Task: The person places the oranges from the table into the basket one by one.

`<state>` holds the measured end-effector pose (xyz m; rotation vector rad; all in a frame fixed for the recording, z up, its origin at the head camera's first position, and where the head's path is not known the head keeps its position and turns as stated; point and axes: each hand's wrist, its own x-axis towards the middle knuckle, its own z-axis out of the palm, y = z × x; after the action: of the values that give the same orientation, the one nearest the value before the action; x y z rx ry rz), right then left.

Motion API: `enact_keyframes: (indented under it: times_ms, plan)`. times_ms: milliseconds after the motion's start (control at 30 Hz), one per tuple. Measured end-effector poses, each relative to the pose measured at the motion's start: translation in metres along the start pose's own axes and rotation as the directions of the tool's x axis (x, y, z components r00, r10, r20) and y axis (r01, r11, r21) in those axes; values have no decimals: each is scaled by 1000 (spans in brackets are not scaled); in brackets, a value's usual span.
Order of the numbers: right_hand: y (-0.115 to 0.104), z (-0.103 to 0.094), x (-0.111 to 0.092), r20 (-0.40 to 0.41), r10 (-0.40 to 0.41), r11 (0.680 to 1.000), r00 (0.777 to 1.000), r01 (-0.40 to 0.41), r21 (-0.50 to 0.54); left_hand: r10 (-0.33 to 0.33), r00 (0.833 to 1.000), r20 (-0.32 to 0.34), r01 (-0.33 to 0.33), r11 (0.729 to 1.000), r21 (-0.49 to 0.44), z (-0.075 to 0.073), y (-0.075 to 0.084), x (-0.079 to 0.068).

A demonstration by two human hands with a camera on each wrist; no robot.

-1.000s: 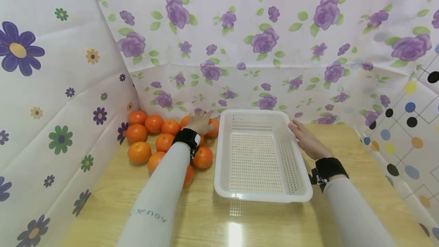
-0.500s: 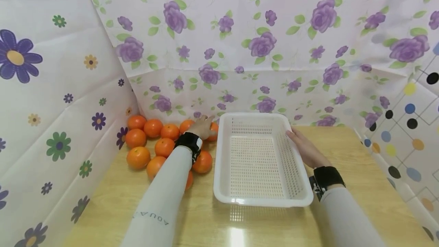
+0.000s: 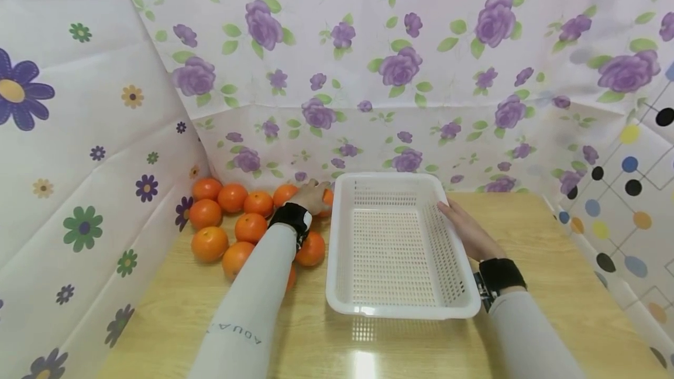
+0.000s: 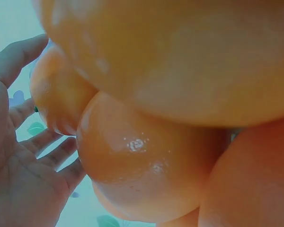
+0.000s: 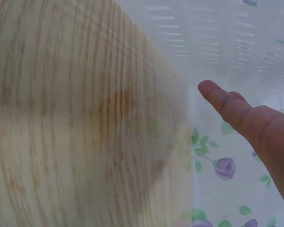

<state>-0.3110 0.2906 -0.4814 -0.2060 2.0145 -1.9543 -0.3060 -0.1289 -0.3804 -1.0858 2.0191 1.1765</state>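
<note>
Over the back right of a group of mandarins (image 3: 251, 227), my left hand (image 3: 310, 196) reaches down from above. In the left wrist view its fingers (image 4: 61, 151) are spread and its thumb is apart from them, on either side of one mandarin (image 4: 59, 92), with fingertips right at the peel. The palm stands away from the fruit. My right hand (image 3: 468, 230) lies at the right side of a white perforated plastic basket (image 3: 400, 312), its straight fingertips at the rim. In the right wrist view an extended finger (image 5: 222, 101) points along the basket's outer wall (image 5: 175, 38).
Both the basket and the fruit are on a wooden table (image 3: 174, 314). More mandarins (image 3: 209, 244) spread left of the basket, some partly covered by my left forearm. A flowered cloth (image 3: 295, 75) hangs close behind, with patterned sheets at both sides.
My left hand has settled slightly lower over the back-right mandarins. The right fingertips have shifted a little at the basket's rim. The head view has moved slightly.
</note>
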Motion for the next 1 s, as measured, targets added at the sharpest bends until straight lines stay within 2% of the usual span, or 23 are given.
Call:
enact_keyframes:
  times_ms: [67, 100, 167, 267, 433, 600, 667, 867, 1000]
  plan:
    - [-1, 0, 1, 9, -5, 1000, 1000, 5, 2, 42, 999, 0, -42, 997, -59, 1, -6, -9]
    - [-1, 0, 1, 13, -9, 1000, 1000, 9, 1, 167, 981, -101, -174, 983, -67, 3, -15, -30]
    - [-1, -1, 3, 12, -9, 1000, 1000, 8, 6, 184, 977, -108, -194, 977, -88, 3, -17, -34]
    - [-2, -2, 6, 12, -8, 1000, 1000, 8, 14, 177, 977, -120, -190, 976, -104, 4, -17, -35]
    - [-3, -2, 10, 15, -6, 1000, 1000, 6, 21, 137, 986, -97, -151, 977, -153, -2, -10, -25]
    - [-2, -1, 15, 10, -8, 999, 1000, 8, 48, 148, 986, -77, -161, 963, -217, -5, -9, -20]
    - [-2, 0, 16, 11, -17, 998, 1000, 17, 53, 157, 983, -92, -172, 966, -193, -4, -8, -22]
    - [-3, 0, 18, -8, -4, 998, 1000, 4, 62, 130, 977, -166, -147, 985, -94, 3, -1, -35]
    - [-4, 0, 18, -4, 3, 996, 1000, -3, 85, 122, 978, -167, -138, 986, -88, 3, -1, -39]
